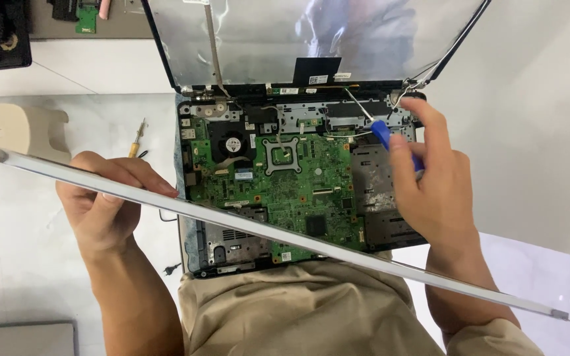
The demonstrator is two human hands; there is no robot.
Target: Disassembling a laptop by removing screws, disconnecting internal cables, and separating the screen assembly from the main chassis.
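Holding, left hand (103,204): fingers closed over the upper edge of a thin screen panel (265,227), seen edge-on as a long silver strip that runs from beyond the hand's outer side, across the work, to a far end well past the right forearm.

Holding, right hand (433,188): clenched round the blue handle of a screwdriver (380,132); the shaft slants up and away from the knuckles, its tip near the back edge of the chassis, just short of the right hinge. Whether the tip sits in a screw cannot be told.

Beneath both hands: opened laptop base (196,260), with green motherboard (298,178) exposed, fan (232,142) towards the left hand's side, square processor bracket (282,155) between the hands.

Beyond the fingertips: lid shell (265,39), tilted back, silver-lined, loose cables (413,86) trailing at the hinge just above the right hand.

Beside the left hand, outer side: second small screwdriver (138,138) on the white table (536,132); cream plastic piece (21,132) further out.

Risks, as judged: the panel is gripped at one spot only, so it may flex, slip, or drop its edge onto the board. The driver may skid off and scratch components or snag the loose cables.
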